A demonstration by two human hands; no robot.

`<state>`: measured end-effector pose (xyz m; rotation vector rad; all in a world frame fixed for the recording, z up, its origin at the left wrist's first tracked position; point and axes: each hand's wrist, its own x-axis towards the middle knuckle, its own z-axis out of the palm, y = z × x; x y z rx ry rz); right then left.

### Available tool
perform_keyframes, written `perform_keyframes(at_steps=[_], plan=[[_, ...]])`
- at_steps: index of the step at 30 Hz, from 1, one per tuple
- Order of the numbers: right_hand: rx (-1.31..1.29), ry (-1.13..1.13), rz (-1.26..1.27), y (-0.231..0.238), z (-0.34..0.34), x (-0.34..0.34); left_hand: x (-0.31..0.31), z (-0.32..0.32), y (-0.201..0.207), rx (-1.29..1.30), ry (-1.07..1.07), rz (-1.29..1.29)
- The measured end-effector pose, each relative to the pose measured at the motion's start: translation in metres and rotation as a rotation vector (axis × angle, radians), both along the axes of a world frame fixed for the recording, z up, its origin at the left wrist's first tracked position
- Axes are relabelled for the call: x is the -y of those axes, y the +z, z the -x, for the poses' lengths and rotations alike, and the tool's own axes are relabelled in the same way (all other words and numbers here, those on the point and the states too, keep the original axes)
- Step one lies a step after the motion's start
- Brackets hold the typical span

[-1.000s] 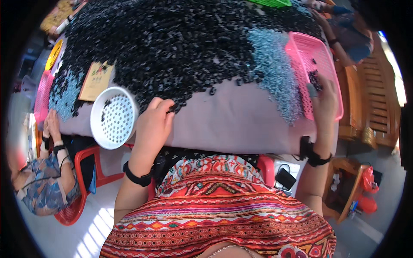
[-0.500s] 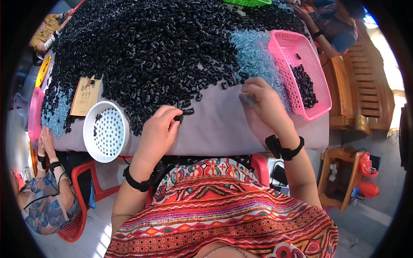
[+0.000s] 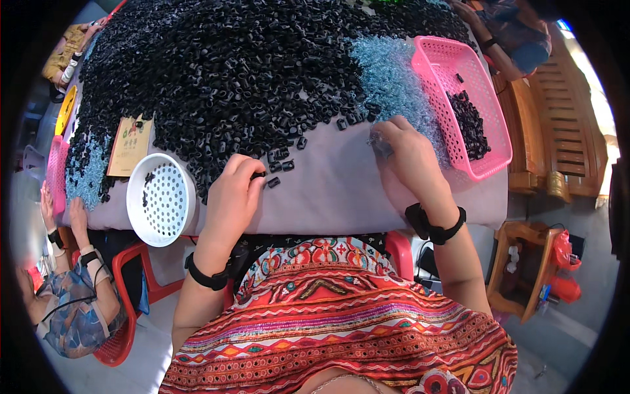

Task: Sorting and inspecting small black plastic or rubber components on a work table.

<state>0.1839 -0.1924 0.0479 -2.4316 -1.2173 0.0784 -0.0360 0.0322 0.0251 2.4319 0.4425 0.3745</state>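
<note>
At the near edge of a big heap of small black plastic caps, my left hand is closed, thumb and forefinger pinching a small black cap. A few loose caps lie on the cloth just right of those fingertips. My right hand is curled over the near left edge of a pile of small clear bluish pieces. Its fingers are drawn together, and something clear seems to show at the tips, too small to make out.
A pink perforated basket with black caps inside stands right of my right hand. On the left are a white perforated bowl and a yellowish booklet. Other people sit around the cloth-covered table.
My left hand has shifted slightly left, and a black cap now lies apart beside its fingertips. My right hand has barely moved. The hands of the person at left have separated.
</note>
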Motion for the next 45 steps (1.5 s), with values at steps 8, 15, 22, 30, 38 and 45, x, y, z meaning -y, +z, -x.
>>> perform_keyframes(at_steps=[8, 15, 22, 30, 38, 45], plan=[[-0.070, -0.027, 0.010, -0.004, -0.002, 0.030, 0.012, -0.003, -0.001, 0.098, 0.078, 0.389], [-0.191, -0.035, -0.031, -0.006, 0.003, 0.016, 0.025, -0.010, -0.008, 0.095, -0.012, 0.335], [-0.154, -0.076, -0.273, -0.005, 0.001, 0.019, 0.023, -0.007, 0.000, 0.100, -0.035, 0.296], [0.011, -0.057, 0.000, -0.028, 0.009, 0.008, 0.033, -0.012, 0.002, 0.026, -0.060, 0.656], [-0.551, 0.137, -0.119, -0.002, 0.041, -0.010, 0.039, -0.017, -0.009, -0.015, -0.065, 1.038], [-0.581, 0.267, -0.135, 0.001, 0.064, -0.035, 0.041, -0.017, -0.007, -0.095, -0.121, 0.809]])
